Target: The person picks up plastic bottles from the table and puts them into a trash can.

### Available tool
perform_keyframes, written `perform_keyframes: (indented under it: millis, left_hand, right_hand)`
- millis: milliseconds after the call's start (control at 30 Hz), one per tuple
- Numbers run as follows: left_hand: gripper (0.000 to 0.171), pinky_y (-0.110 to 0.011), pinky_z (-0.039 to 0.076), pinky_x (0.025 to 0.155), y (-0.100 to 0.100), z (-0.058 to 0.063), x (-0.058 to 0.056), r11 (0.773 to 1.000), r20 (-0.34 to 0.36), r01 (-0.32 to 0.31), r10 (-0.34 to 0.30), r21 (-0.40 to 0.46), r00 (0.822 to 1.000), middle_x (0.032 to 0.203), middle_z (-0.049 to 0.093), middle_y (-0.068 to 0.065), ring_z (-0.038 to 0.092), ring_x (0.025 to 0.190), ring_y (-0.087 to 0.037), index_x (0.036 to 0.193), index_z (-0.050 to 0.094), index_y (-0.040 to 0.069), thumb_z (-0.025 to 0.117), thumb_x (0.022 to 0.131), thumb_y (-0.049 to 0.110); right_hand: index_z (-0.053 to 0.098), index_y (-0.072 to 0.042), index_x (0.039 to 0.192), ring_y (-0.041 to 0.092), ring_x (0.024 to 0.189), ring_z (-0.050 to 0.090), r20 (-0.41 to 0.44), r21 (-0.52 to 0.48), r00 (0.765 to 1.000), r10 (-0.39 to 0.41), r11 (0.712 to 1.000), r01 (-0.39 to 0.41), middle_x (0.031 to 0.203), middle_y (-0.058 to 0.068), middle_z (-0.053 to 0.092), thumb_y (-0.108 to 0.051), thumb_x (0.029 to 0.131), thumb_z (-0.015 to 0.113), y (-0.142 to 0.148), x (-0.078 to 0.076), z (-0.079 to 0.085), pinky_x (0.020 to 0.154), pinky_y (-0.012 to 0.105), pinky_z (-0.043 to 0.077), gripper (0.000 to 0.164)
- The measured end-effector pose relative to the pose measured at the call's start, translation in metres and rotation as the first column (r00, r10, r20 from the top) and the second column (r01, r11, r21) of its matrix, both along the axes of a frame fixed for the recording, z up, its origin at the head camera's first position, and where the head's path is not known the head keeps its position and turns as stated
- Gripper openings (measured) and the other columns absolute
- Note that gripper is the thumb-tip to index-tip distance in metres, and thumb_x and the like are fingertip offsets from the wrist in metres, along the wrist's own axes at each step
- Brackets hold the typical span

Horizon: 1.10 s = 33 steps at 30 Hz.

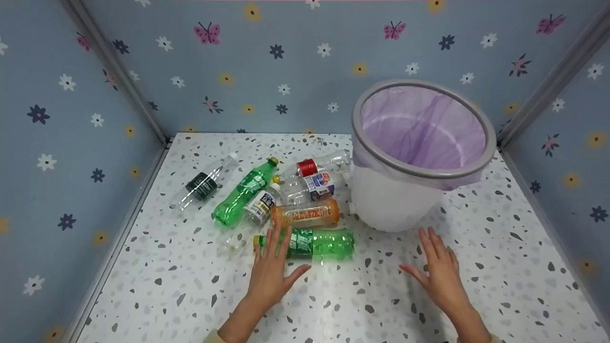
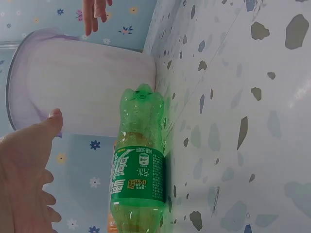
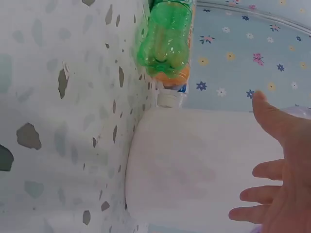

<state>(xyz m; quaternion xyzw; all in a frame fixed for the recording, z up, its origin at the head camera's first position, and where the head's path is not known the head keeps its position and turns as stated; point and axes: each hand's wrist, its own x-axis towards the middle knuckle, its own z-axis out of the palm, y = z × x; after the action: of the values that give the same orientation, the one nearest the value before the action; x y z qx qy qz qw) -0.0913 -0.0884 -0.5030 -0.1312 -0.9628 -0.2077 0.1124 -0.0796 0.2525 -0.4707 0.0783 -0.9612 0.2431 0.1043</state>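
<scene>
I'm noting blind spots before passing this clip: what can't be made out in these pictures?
- Head: part of the nearest green plastic bottle, behind the left grip.
- Head: the inner floor of the round white bin with purple liner, behind its near side.
- Head: fine print on the white-capped clear plastic bottle, too small.
- Left wrist: the green bottle's neck, cut off by the lower edge.
- Right wrist: the same neck, past the top edge.

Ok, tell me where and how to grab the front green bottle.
I'd probably grip the front green bottle around its middle, at the label, left hand coming from above and the near side: it lies on its side, yellow cap to the left, and the orange bottle lies close behind.
</scene>
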Motion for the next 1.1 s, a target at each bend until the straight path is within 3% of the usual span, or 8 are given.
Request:
perform_keyframes:
  millis: [300, 433, 600, 667, 767, 867, 933, 1100]
  left_hand:
    - [0.084, -0.057, 0.021, 0.097, -0.002, 0.003, -0.001, 0.996, -0.052, 0.023, -0.019, 0.082, 0.998, 0.143, 0.019, -0.016, 0.017, 0.129, -0.034, 0.141, 0.020, 0.006, 0.058, 0.079, 0.049]
    - [0.082, -0.056, 0.023, 0.097, -0.003, 0.006, -0.003, 0.994, -0.074, 0.030, -0.022, 0.107, 0.997, 0.140, 0.026, -0.017, 0.021, 0.129, -0.033, 0.140, 0.022, 0.005, 0.056, 0.080, 0.049]
    - [0.078, -0.054, 0.030, 0.094, -0.004, 0.006, -0.007, 0.993, -0.153, 0.052, -0.035, 0.108, 0.988, 0.134, 0.034, -0.018, 0.032, 0.123, -0.034, 0.137, 0.029, 0.003, 0.060, 0.079, 0.044]
    - [0.076, -0.052, 0.032, 0.093, -0.004, 0.006, -0.009, 0.992, -0.186, 0.065, -0.044, 0.110, 0.982, 0.131, 0.037, -0.019, 0.035, 0.120, -0.033, 0.135, 0.031, 0.001, 0.062, 0.078, 0.042]
    - [0.075, -0.050, 0.033, 0.093, -0.005, 0.005, -0.011, 0.990, -0.212, 0.084, -0.059, 0.111, 0.976, 0.129, 0.039, -0.019, 0.037, 0.118, -0.033, 0.133, 0.034, 0.001, 0.063, 0.078, 0.041]
    - [0.073, -0.050, 0.033, 0.093, -0.005, 0.004, -0.015, 0.989, -0.223, 0.109, -0.084, 0.104, 0.971, 0.127, 0.041, -0.019, 0.038, 0.118, -0.033, 0.132, 0.036, 0.000, 0.063, 0.078, 0.040]
    - [0.073, -0.049, 0.033, 0.094, -0.005, 0.003, -0.017, 0.987, -0.224, 0.128, -0.104, 0.096, 0.969, 0.126, 0.042, -0.019, 0.038, 0.118, -0.032, 0.132, 0.036, 0.000, 0.064, 0.078, 0.040]
    - [0.074, -0.050, 0.032, 0.094, -0.006, -0.001, -0.022, 0.979, -0.209, 0.183, -0.162, 0.085, 0.964, 0.126, 0.042, -0.018, 0.038, 0.118, -0.030, 0.133, 0.035, 0.000, 0.067, 0.076, 0.036]
  right_hand:
    - [0.035, 0.002, 0.133, 0.044, 0.108, 0.042, -0.184, -0.146, 0.982, -0.044, 0.989, 0.017, 0.131, 0.028, 0.034, -0.011, 0.069, 0.075, 0.019, -0.003, 0.021, 0.083, 0.057, 0.035, 0.076]
    - [0.037, 0.000, 0.132, 0.041, 0.114, 0.038, -0.203, -0.180, 0.975, -0.085, 0.982, 0.048, 0.129, 0.025, 0.038, -0.009, 0.070, 0.074, 0.025, -0.002, 0.035, 0.086, 0.054, 0.034, 0.073]
    - [0.041, -0.002, 0.130, 0.037, 0.108, 0.045, -0.253, -0.216, 0.958, -0.135, 0.973, 0.080, 0.120, 0.023, 0.046, -0.005, 0.071, 0.072, 0.032, -0.002, 0.053, 0.080, 0.051, 0.037, 0.067]
    - [0.043, -0.003, 0.129, 0.034, 0.104, 0.048, -0.285, -0.224, 0.948, -0.146, 0.971, 0.082, 0.118, 0.021, 0.049, -0.003, 0.071, 0.072, 0.035, -0.002, 0.060, 0.081, 0.045, 0.039, 0.065]
    - [0.046, -0.004, 0.128, 0.022, 0.103, 0.051, -0.333, -0.229, 0.930, -0.153, 0.970, 0.077, 0.118, 0.018, 0.052, -0.003, 0.071, 0.072, 0.039, -0.004, 0.070, 0.087, 0.025, 0.039, 0.063]
    - [0.048, -0.005, 0.127, 0.003, 0.102, 0.050, -0.380, -0.242, 0.913, -0.148, 0.969, 0.056, 0.116, 0.016, 0.054, -0.002, 0.071, 0.072, 0.043, -0.007, 0.080, 0.083, 0.006, 0.031, 0.061]
    - [0.048, -0.005, 0.126, -0.008, 0.101, 0.046, -0.407, -0.252, 0.903, -0.137, 0.967, 0.033, 0.115, 0.016, 0.055, 0.000, 0.070, 0.072, 0.045, -0.009, 0.086, 0.082, 0.005, 0.032, 0.061]
    - [0.050, -0.005, 0.125, -0.010, 0.098, 0.047, -0.443, -0.271, 0.887, -0.130, 0.963, 0.006, 0.114, 0.016, 0.056, 0.003, 0.069, 0.072, 0.051, -0.014, 0.099, 0.081, 0.006, 0.035, 0.061]
